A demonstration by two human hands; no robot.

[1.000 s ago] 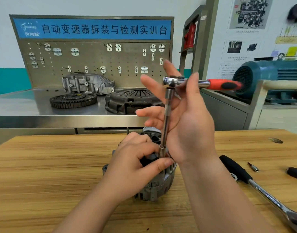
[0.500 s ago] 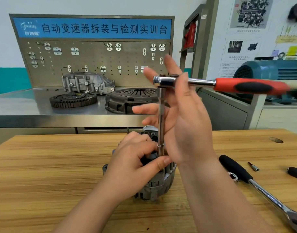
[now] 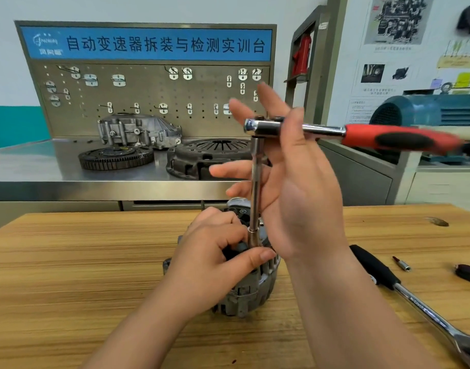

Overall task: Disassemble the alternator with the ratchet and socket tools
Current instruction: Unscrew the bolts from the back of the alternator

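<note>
Nearest to the camera, the left hand (image 3: 215, 265) is gripping the top of the grey ribbed metal alternator (image 3: 252, 296), with its fingers curled over the housing and its thumb stretching toward the lower end of the thin steel extension bar (image 3: 256, 187). The alternator is standing on the light wooden table (image 3: 68, 275), near the middle of it. The bar is rising upright from the alternator to the head of the chrome ratchet with the red and black handle (image 3: 388, 138), which is pointing to the right. The right hand (image 3: 303, 187) is touching the ratchet near its head: the fingers are straight and spread apart behind the bar, and the thumb is lying straight across the chrome neck. On the table to the right, a long chrome wrench with a black grip (image 3: 415, 302) is lying, and a small metal bit (image 3: 401, 263) is lying just beside it. Behind the table, a steel bench (image 3: 42, 166) is carrying a dark toothed ring gear (image 3: 115, 157), a dark round clutch cover (image 3: 210, 155) and a grey cast housing (image 3: 138, 131). A metal pegboard with a blue sign (image 3: 148, 91) is standing behind them, and a blue-green electric motor (image 3: 428, 110) is sitting far right.
</note>
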